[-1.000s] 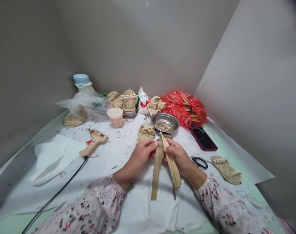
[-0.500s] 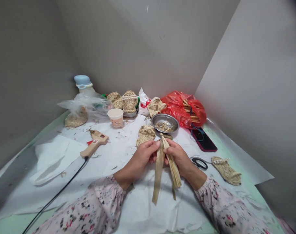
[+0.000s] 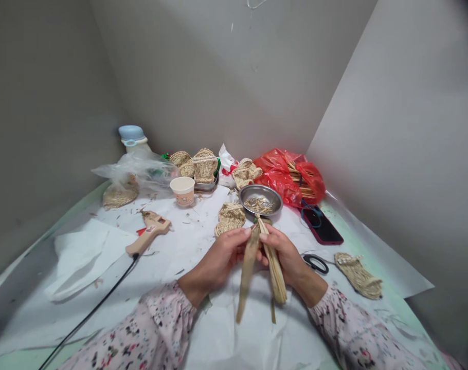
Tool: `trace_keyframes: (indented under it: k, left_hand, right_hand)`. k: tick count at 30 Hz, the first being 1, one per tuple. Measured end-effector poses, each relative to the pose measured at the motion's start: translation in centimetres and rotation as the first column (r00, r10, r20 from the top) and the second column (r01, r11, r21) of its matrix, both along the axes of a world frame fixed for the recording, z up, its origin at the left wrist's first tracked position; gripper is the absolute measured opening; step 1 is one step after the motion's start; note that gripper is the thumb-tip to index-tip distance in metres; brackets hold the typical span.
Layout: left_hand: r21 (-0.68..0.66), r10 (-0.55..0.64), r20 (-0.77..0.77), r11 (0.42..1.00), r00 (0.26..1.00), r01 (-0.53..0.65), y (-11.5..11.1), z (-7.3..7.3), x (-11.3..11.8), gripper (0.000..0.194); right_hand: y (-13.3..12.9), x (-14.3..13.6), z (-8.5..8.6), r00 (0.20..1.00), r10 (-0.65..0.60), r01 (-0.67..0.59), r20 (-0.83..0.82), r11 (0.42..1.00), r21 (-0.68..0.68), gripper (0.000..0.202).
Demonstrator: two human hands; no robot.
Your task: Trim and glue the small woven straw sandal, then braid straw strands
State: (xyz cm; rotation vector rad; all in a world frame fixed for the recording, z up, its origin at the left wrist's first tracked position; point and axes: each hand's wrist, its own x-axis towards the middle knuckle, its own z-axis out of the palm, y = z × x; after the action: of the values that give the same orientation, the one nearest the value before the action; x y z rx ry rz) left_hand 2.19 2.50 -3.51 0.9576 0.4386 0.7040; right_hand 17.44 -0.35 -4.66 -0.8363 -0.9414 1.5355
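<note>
Between both hands is a bundle of dried straw-like leaf strips, gathered to a narrow point at the top. My right hand is closed around the bundle near its upper part. A wider, flat dried leaf strip hangs to the left, pinched by my left hand close to the gathered end. Fingers of both hands meet behind the strips and are partly hidden. Just beyond them lie a small woven straw slipper and a steel bowl with short straw bits.
A glue gun with a black cord lies left, near a paper cup. At right are scissors, a phone and another woven slipper. A red plastic bag of straw stands behind.
The flat strip's lower end has swung slightly left. Both hands keep their hold in nearly the same place. The view has tilted up a little.
</note>
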Motion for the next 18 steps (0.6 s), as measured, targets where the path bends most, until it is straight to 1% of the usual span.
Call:
trace_keyframes:
  k: [3, 5, 11, 18]
  left_hand:
    - [0.006, 0.029, -0.073, 1.000, 0.997, -0.028, 0.07, -0.32, -0.12, 0.023]
    - [0.016, 0.041, -0.091, 0.999, 0.995, -0.040, 0.13, -0.55, -0.17, 0.021]
    - [-0.011, 0.017, -0.059, 1.000, 0.998, -0.017, 0.21, -0.63, -0.08, 0.020]
    - [-0.075, 0.034, -0.040, 0.996, 0.999, -0.037, 0.12, -0.48, -0.09, 0.019]
  right_hand:
    - [0.09, -0.12, -0.15, 0.998, -0.047, 0.048, 0.049, 0.999, -0.021, 0.030]
    - [0.18, -0.10, -0.27, 0.996, -0.057, 0.059, 0.073, 0.998, -0.025, 0.030]
    - [0.41, 0.23, -0.72, 0.999, -0.030, 0.031, 0.033, 0.999, -0.014, 0.019]
    - [0.34, 0.12, -0.31, 1.000, -0.021, 0.020, -0.013, 0.999, -0.038, 0.021]
